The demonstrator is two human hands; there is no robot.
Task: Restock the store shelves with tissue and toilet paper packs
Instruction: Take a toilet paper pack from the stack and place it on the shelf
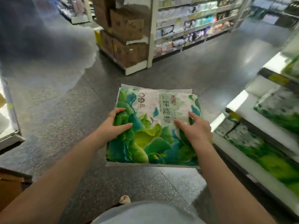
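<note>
A large tissue pack [150, 139] with green and teal leaf print and white top lies flat in front of me, above the grey floor. My left hand [113, 126] grips its left edge, thumb on the top face and fingers curled round the side. My right hand [195, 128] grips the right edge, its fingers spread over the top face. More packs with the same green print [275, 164] fill the low white shelf [239, 152] at the right, blurred by motion.
Stacked brown cartons [126, 38] stand on the end of a white shelving unit [194, 28] across the aisle. Another shelf edge [11, 131] and a brown carton [9, 189] sit at the left. Grey speckled floor [64, 110] lies between.
</note>
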